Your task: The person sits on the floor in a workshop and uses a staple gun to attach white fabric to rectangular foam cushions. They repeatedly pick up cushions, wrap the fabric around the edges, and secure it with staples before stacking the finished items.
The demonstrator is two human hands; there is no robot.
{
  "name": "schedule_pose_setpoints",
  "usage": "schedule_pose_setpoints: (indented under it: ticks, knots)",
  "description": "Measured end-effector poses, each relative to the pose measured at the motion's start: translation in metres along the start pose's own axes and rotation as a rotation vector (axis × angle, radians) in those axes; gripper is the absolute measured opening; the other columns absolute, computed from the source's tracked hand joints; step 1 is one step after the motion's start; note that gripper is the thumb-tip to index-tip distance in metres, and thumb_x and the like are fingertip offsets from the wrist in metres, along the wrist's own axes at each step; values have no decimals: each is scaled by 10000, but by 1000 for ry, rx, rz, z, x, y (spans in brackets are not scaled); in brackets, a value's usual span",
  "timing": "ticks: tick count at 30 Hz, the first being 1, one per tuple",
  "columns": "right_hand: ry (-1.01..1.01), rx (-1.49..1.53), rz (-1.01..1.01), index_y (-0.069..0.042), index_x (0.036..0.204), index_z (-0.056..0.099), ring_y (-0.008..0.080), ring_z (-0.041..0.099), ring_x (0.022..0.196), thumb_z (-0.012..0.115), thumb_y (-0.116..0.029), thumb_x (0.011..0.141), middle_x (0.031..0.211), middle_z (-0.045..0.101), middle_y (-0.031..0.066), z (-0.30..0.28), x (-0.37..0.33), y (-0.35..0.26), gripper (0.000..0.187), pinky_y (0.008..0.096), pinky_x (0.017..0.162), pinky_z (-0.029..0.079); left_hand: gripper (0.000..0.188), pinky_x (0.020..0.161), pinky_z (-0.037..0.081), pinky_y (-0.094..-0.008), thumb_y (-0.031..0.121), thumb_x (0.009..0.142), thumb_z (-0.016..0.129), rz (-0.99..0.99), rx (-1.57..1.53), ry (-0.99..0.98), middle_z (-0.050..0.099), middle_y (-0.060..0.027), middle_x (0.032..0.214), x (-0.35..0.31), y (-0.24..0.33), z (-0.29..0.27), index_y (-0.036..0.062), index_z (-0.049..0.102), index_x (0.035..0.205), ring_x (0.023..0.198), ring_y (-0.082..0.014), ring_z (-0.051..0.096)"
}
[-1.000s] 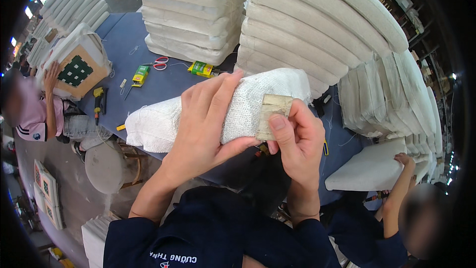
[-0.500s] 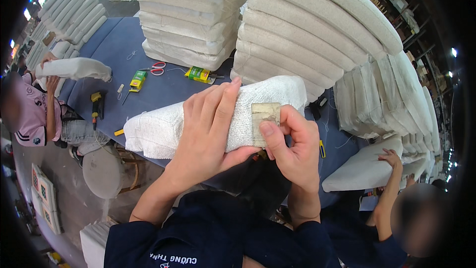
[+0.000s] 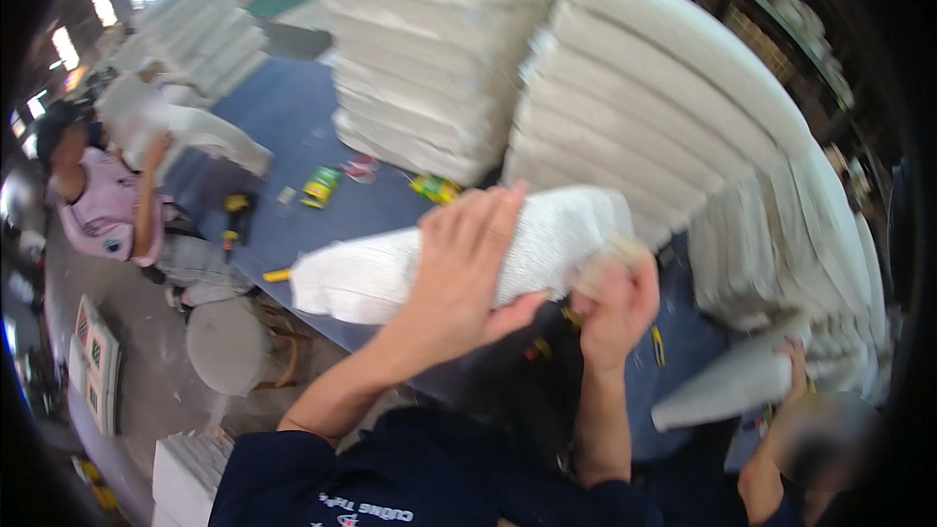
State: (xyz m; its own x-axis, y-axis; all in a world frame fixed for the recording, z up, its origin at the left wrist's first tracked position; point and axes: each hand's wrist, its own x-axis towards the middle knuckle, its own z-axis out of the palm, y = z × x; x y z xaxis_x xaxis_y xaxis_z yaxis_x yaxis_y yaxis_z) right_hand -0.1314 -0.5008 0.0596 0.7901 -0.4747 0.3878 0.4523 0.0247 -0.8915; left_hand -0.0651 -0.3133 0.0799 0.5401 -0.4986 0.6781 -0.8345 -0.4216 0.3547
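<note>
A long white cushion [image 3: 351, 278] covered in nubby fabric lies across in front of me, its narrower end to the left. My left hand [image 3: 459, 268] grips it about the middle, fingers over the top to the far edge and thumb along the near side. At the cushion's right end, my right hand [image 3: 617, 312] pinches a flat, yellowish rectangular piece [image 3: 613, 256]. Motion smears this piece, so its kind is unclear. Whether it touches the fabric I cannot tell.
Tall stacks of whitish cushions [image 3: 429, 68] stand behind the blue table [image 3: 293, 102]. Red-handled scissors [image 3: 361, 169], green-yellow packets [image 3: 320, 186] and a yellow-black power tool [image 3: 234, 218] lie left. Co-workers handle cushions at left [image 3: 112, 190] and lower right [image 3: 781, 439]. A round stool [image 3: 226, 348] stands at left.
The flat piece lay on the cushion's top; my right hand has carried it to the right end, tilting it. The whole view has shifted, so surroundings appear lower and farther right.
</note>
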Motion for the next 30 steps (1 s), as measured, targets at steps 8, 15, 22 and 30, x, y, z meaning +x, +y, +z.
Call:
schedule_pose_setpoints:
  ticks: [8, 15, 22, 30]
  knots:
    - [208, -524, 590, 2, 1251, 627, 253, 704, 1046, 669, -286, 1100, 1099, 707, 135, -126, -135, 365, 328, 385, 884, 566, 602, 1157, 413, -539, 161, 928, 735, -18, 104, 5, 496, -315, 1474, 35, -35, -26, 218, 635, 1520, 1359, -495, 500]
    - [817, -219, 864, 19, 1498, 509, 391, 659, 1293, 805, -190, 829, 1519, 557, 256, -184, -107, 381, 761, 533, 1010, 601, 488, 1176, 404, -542, 131, 969, 694, -95, 128, -17, 461, -332, 1512, 28, -38, -39, 230, 691, 1447, 1399, -513, 486]
    - [986, -60, 1085, 18, 1386, 588, 370, 727, 1136, 813, -165, 861, 1296, 686, 207, -239, -75, 383, 600, 534, 926, 637, 495, 1184, 413, -545, 125, 958, 716, -92, 66, -40, 461, -341, 1514, 39, -33, -23, 263, 698, 1433, 1407, -525, 491]
    - [255, 217, 513, -19, 1027, 680, 131, 593, 621, 777, -100, 997, 770, 629, 18, -71, -52, 175, 129, 301, 582, 488, 511, 1200, 433, -534, 96, 955, 755, -126, 158, -38, 449, -346, 1537, 38, -48, -32, 252, 689, 1438, 1417, -538, 495]
